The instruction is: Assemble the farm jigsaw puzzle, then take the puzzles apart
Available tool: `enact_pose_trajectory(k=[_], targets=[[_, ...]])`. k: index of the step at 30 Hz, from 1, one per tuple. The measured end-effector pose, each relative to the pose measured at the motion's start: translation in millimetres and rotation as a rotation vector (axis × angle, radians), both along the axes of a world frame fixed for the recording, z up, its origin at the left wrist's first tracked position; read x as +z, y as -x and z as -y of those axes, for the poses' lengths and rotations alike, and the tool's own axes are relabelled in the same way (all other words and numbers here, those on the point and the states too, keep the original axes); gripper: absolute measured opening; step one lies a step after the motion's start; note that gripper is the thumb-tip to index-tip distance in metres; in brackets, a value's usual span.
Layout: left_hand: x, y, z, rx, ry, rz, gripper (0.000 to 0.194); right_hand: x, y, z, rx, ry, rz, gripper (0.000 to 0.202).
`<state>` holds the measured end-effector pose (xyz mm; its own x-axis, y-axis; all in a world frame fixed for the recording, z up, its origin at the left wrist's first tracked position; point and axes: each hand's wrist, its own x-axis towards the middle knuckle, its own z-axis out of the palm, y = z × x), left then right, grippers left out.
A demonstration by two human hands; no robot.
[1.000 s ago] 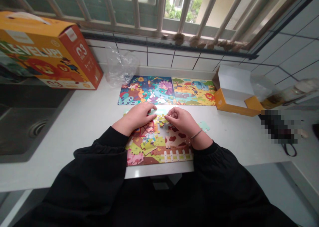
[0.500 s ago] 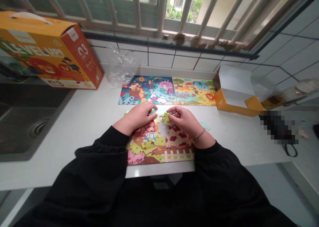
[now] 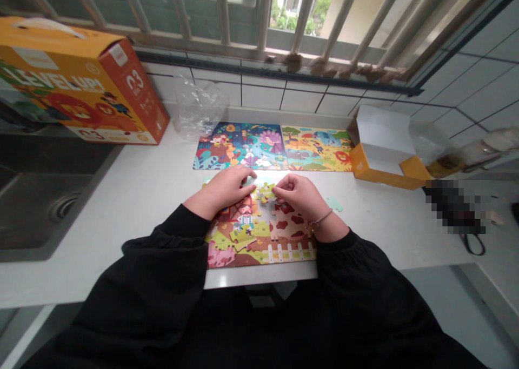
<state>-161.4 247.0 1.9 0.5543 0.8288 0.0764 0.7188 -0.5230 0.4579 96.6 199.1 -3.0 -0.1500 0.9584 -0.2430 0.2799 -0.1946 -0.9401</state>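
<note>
A partly joined farm jigsaw puzzle, with a spotted cow and a white fence, lies on the counter in front of me. My right hand pinches a yellow-green puzzle piece by its right side, over a gap in the upper middle. On the upper left of the puzzle rests my left hand, thumb and forefinger apart, with nothing seen between them. Loose green pieces lie on top of the lower left part. A pale mint puzzle piece sits on the counter right of my right wrist.
Behind are a dark blue animal puzzle and a yellow savanna puzzle. An opened orange box stands right, a large orange carton left beside the sink. Clear plastic wrap lies near the wall.
The yellow-green piece has turned and now lies flatter over the gap in my right hand's fingers. My left hand has stayed in place.
</note>
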Motion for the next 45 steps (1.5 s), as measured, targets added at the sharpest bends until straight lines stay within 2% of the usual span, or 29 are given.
enact_pose_trajectory(k=[4, 8, 11, 20, 26, 29, 32, 36, 38, 40, 42, 45], targets=[[-1.3, 0, 0, 0.0, -0.007, 0.005, 0.035, 0.9, 3, -1, 0.004, -0.036, 0.136, 0.021], [-1.9, 0, -1, 0.004, -0.007, 0.002, 0.034, 4.0, 6, -2, 0.018, -0.216, 0.459, 0.02], [-0.8, -1, 0, 0.003, -0.01, -0.001, 0.037, 7.5, 9, 0, 0.012, -0.307, 0.583, 0.023], [5.2, -4, 6, 0.015, 0.0, -0.01, 0.04, 7.5, 16, 5, 0.08, -0.416, 0.654, 0.018], [3.5, -6, 4, 0.031, 0.006, -0.019, 0.039, 4.0, 21, 5, 0.138, -0.415, 0.673, 0.019], [1.7, -6, 3, 0.032, 0.005, -0.021, 0.04, 6.9, 19, 3, 0.151, -0.471, 0.646, 0.019], [0.8, -5, 2, 0.029, -0.004, -0.022, 0.041, 15.6, -4, 1, 0.013, -0.55, 0.648, 0.019], [1.9, -5, 3, 0.034, 0.007, -0.016, 0.041, 24.1, -67, 16, -0.253, -0.479, 0.811, 0.024], [2.6, -5, 3, 0.033, 0.01, -0.015, 0.041, 21.0, -99, 32, -0.273, -0.409, 0.957, 0.027], [2.8, -5, 3, 0.025, 0.008, -0.02, 0.042, 14.1, -122, 50, -0.222, -0.342, 1.052, 0.036], [2.3, -5, 3, 0.02, 0.004, -0.019, 0.042, 6.8, -132, 65, -0.162, -0.31, 1.07, 0.042], [0.9, -4, 2, 0.02, -0.003, -0.01, 0.039, 1.3, -133, 78, -0.179, -0.31, 1.017, 0.045]])
